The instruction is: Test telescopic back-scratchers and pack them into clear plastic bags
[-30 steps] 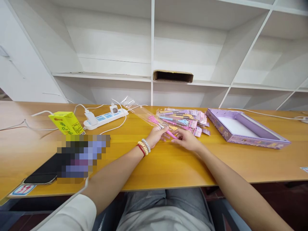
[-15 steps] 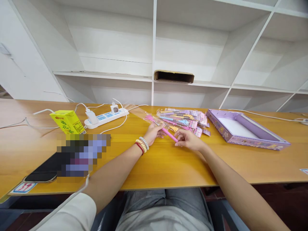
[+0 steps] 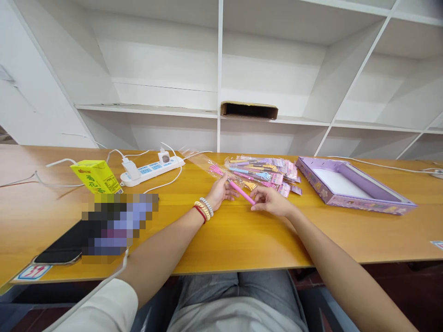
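Observation:
A pink pen [image 3: 242,192] with a hand-shaped top lies partly inside a clear plastic sleeve [image 3: 204,162] on the wooden table [image 3: 242,240]. My left hand [image 3: 218,191], with bead bracelets on the wrist, pinches the sleeve around the pen's upper part. My right hand [image 3: 270,201] pinches the pen's near end, which sticks out of the sleeve. Just behind both hands lies a pile of packaged pens [image 3: 265,173] in pink, blue and yellow.
An open purple box [image 3: 353,186] sits to the right. On the left stand a yellow drink carton [image 3: 96,176] and a white power strip [image 3: 152,168] with plugged chargers and cables. A dark phone [image 3: 62,249] lies near the front left edge. White shelves rise behind the table.
The pink pen has slid further out of the clear sleeve toward my right hand. The sleeve now lies lower and flatter on the table.

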Motion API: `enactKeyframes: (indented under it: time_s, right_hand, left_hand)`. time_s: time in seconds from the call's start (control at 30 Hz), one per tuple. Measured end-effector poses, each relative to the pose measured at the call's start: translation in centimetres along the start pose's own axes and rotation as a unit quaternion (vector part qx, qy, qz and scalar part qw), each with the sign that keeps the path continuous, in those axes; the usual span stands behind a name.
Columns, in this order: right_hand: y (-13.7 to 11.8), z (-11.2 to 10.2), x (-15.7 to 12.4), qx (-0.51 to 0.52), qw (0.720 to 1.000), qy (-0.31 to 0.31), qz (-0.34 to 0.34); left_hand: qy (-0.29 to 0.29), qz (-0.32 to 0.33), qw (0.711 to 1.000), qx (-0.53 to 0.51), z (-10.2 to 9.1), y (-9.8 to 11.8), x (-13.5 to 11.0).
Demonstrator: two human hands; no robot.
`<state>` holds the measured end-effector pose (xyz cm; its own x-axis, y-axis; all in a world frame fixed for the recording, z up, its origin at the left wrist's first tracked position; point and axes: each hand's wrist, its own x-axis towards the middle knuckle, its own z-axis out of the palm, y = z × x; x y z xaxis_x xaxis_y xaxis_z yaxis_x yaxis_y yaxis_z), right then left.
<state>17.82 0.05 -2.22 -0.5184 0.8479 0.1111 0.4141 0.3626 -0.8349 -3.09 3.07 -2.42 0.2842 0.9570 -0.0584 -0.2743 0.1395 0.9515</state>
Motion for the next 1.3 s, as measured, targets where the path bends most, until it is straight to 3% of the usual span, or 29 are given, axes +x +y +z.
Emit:
enactKeyframes:
  time_s: [1.3]
  right_hand:
    - [0.23,-0.04,-0.03,-0.022,1.000,-0.013,0.006]
  left_hand:
    - [0.001,0.011,1.000,0.017,0.00,-0.29,0.05]
